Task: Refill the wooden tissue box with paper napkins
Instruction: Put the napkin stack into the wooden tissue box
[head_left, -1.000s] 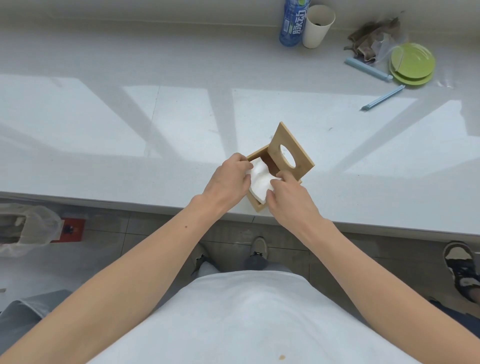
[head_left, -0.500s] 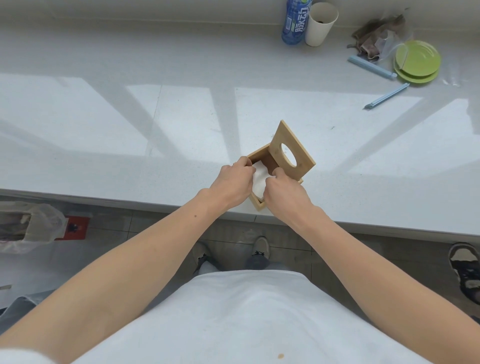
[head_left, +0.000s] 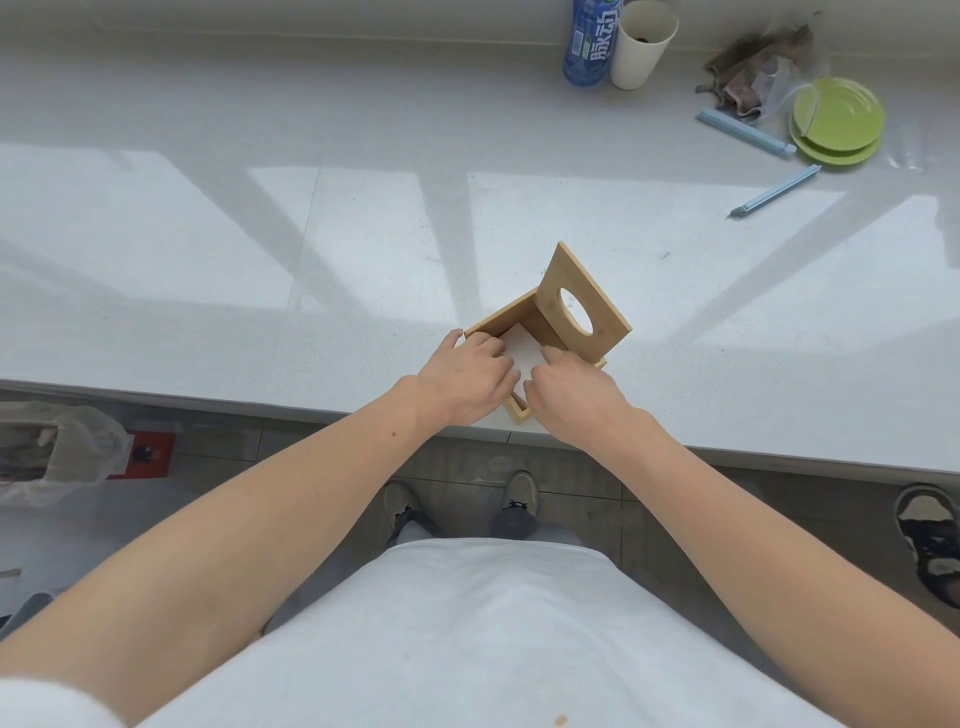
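The wooden tissue box sits at the near edge of the white desk, its lid with the oval hole tipped up on the far side, and the white paper napkins lie inside it. The left hand and the right hand both reach into the opening with fingers curled down onto the stack, pressing rather than gripping as far as I can judge. Pushing unevenly could crumple the top sheets or catch an edge on the wall; a hard shove could slide the box off the desk, since it stands so close to the brink; the upright lid could drop onto the fingers. The hands cover most of the stack, so its depth and whether any fingertip pinches a sheet stay unclear.
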